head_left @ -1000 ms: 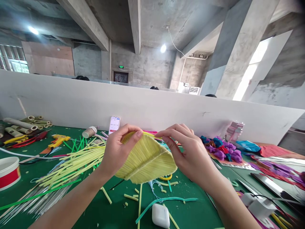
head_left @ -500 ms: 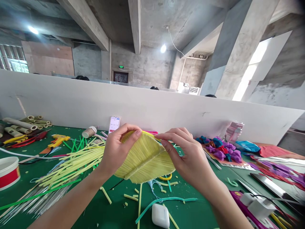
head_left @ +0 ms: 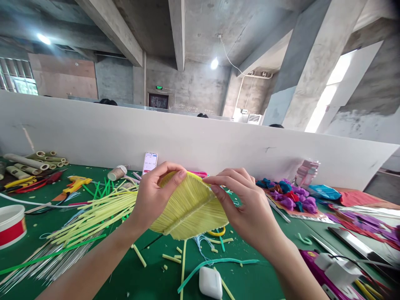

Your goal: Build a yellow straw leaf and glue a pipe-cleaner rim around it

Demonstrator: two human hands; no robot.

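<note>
Between my hands, above the table, hangs a yellow leaf-shaped piece (head_left: 190,210) with fine ribs and a raised line across its middle. My left hand (head_left: 158,191) is closed on its upper left edge, thumb on the near face and fingers behind. My right hand (head_left: 239,196) pinches at the upper right edge with thumb and forefinger; the fingertips meet a brighter yellow rim (head_left: 195,176) there. A bundle of yellow pipe cleaners (head_left: 96,214) lies left of my left hand. Short yellow cut pieces (head_left: 171,258) are scattered below the leaf.
A glue gun (head_left: 75,185), pliers (head_left: 40,182) and a paper cup (head_left: 11,227) stand or lie at left. An earbud case (head_left: 210,282) sits in front. A phone (head_left: 150,162) leans on the white partition (head_left: 200,141). Purple fabric pieces (head_left: 293,198) and a power strip (head_left: 315,266) are at right.
Almost nothing differs. My right hand and the right side of the leaf have shifted very slightly; my left hand stays in the same place.
</note>
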